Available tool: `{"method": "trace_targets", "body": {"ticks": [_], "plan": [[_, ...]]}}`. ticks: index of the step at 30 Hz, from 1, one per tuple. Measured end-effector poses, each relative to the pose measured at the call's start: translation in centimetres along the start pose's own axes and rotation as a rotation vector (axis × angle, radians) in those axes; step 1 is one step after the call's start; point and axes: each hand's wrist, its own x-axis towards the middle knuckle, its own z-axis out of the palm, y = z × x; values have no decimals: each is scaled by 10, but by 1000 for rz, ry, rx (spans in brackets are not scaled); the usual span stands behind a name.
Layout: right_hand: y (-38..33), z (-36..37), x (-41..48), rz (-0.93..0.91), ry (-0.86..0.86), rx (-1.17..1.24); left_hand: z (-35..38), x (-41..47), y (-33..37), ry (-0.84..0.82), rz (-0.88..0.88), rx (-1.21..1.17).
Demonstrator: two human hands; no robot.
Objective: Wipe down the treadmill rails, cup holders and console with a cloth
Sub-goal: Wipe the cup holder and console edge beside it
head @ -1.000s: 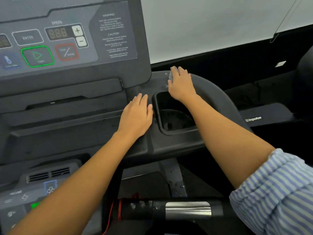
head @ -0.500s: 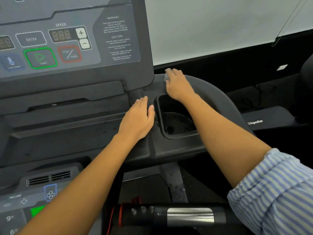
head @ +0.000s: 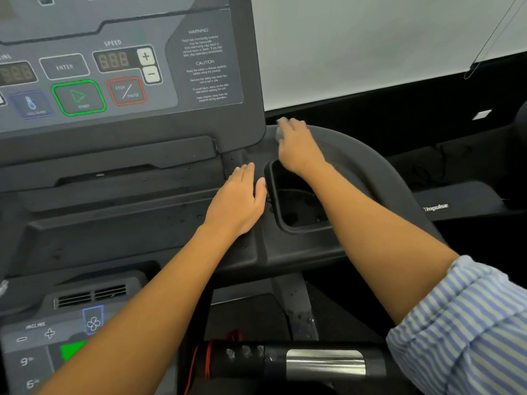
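The dark plastic console shelf (head: 285,252) spans the middle of the frame, with a deep cup holder (head: 296,215) sunk into it right of centre. The left hand (head: 236,201) rests flat on the shelf just left of that recess. At the shelf's upper edge, the blurred right hand (head: 299,151) lies over a pale cloth (head: 281,121).

Cup holder (head: 296,206) right of console (head: 114,81); cloth (head: 281,121) (blurred, seemingly under right hand (head: 299,149)) behind it.

Soft, even light; right hand (head: 298,151) smeared by blur; edges bowed.
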Motion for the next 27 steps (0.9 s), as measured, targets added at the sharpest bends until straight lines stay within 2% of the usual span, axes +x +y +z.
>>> {"method": "trace_targets", "body": {"ticks": [4,9,12,15,18,20,27], "plan": [[-7,4,-10,-172,-86,21,0,0,0,8,4,7],[-3,-5,3,-37,-92,-17,-1,0,1,-4,-3,-12],[-20,6,0,-119,-108,-57,-4,0,0,-7,-11,-60],[-36,21,-12,-293,-142,-98,-12,-6,-6,109,-9,-100],[-44,24,-26,-321,-96,-92,-22,-14,-16,275,26,-55],[-47,20,-40,-331,-69,-122,-29,-18,-22,316,16,-9],[-56,14,-68,-282,-131,-362,-30,-28,-32,229,-89,20]]}}
